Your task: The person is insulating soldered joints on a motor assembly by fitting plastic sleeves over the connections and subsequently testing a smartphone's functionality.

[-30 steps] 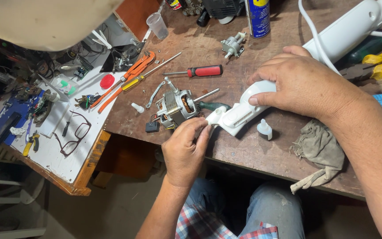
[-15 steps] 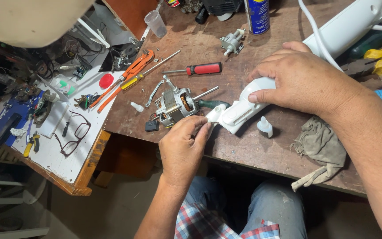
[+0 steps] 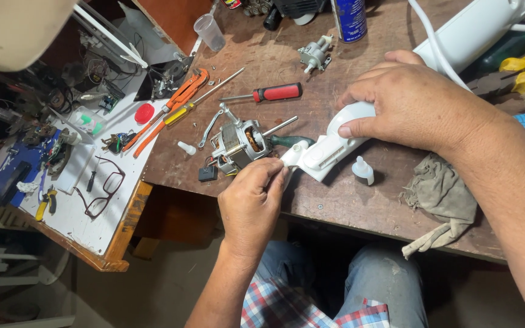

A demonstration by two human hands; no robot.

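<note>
I'm looking down on a worn brown wooden surface, scuffed and stained, w/ a lower white board edged in orange wood off to the left side, crowded w/ small tools. Dim room, bare floor below; my jeans and a plaid shirt show under the edge.

Right hand lies flat over the rounded end of a white plastic housing, smooth and glossy, fingers curled down and pressing on it. Left hand has its fingers pinched shut at the housing's near tip; can't tell what's between them, too small. So the housing sits on the surface between both hands, touching each.

Just beyond the left fingers: a small electric motor, bare metal frame, copper windings, steel shaft sticking out. Past that, a red-handled screwdriver and orange pliers. Just beside the right fingers, near side, a small white plastic cap stands upright. Under my right wrist a crumpled grey rag, soft and grimy. Dark-rimmed glasses lie on the white board, well apart.
</note>
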